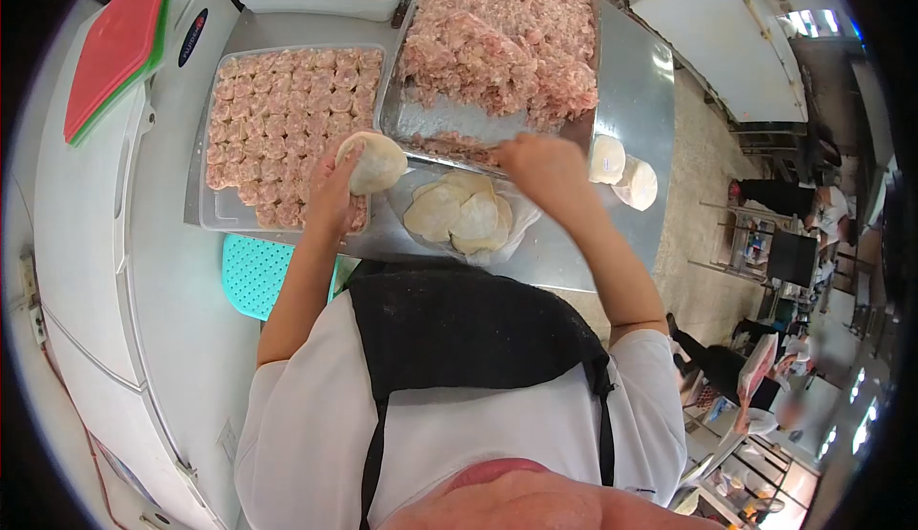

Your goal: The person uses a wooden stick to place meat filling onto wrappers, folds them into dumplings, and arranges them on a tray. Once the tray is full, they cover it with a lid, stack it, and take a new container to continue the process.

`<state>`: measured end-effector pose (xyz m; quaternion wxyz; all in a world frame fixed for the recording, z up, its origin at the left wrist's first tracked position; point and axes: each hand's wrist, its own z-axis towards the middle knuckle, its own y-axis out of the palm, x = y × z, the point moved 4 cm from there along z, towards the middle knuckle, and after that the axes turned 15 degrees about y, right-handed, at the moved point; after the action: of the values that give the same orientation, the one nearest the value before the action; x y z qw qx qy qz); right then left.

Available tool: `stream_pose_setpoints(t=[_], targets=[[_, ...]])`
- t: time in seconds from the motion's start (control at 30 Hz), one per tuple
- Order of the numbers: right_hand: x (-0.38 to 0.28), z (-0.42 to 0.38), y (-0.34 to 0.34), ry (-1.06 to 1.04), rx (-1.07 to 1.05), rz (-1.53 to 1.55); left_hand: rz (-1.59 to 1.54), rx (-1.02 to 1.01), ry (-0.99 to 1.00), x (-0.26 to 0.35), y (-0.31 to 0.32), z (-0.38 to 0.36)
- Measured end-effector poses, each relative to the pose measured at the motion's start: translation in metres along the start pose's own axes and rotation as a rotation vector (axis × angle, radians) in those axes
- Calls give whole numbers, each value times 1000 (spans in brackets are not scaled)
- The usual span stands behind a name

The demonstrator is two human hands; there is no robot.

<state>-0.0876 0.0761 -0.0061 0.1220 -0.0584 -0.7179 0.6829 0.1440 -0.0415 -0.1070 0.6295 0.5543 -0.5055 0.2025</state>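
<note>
Black apron (478, 327) nearest; loose dough rounds (463, 216) are piled before the meat tray (451, 121). Off its near-left corner, a dough disc (379, 165) is held by the left hand (330, 188), fingers partly closed. At its near edge, the right hand (548, 165) is curled shut, contents indiscernible. Left of it, filled dumplings (295, 109) are packed.

The metal table (636, 80) carries two trays (449, 116), packs (607, 160) and (crumpled) plastic (521, 229).

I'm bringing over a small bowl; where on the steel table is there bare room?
The steel table is bare between the meat tray and its right edge, beyond the round packs. It is crowded in front, where flat wrappers lie between the left hand and right hand, and between tray and dumpling container.
</note>
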Motion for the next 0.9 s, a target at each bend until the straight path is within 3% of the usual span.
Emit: stream_pose_setpoints(t=[0.13,0.23,0.5,0.6,0.67,0.7,0.77,0.9], targets=[[39,-5,-10,196,-88,-72,-77,73,55,3,-16,15],[15,-8,21,100,-98,-30,-60,150,97,18,-15,21],[-38,17,43,119,-115,213,-80,223,129,24,-16,39],[-30,24,37,158,-282,275,-138,231,163,16,-19,44],[-10,21,44,135,-387,611,-184,226,194,13,-19,48],[-6,15,40,131,-384,610,-205,168,187,15,-11,48],[4,2,29,270,-339,962,-226,115,184,18,7,48],[9,-6,10,406,-337,1216,-390,7,40,14,70,52]])
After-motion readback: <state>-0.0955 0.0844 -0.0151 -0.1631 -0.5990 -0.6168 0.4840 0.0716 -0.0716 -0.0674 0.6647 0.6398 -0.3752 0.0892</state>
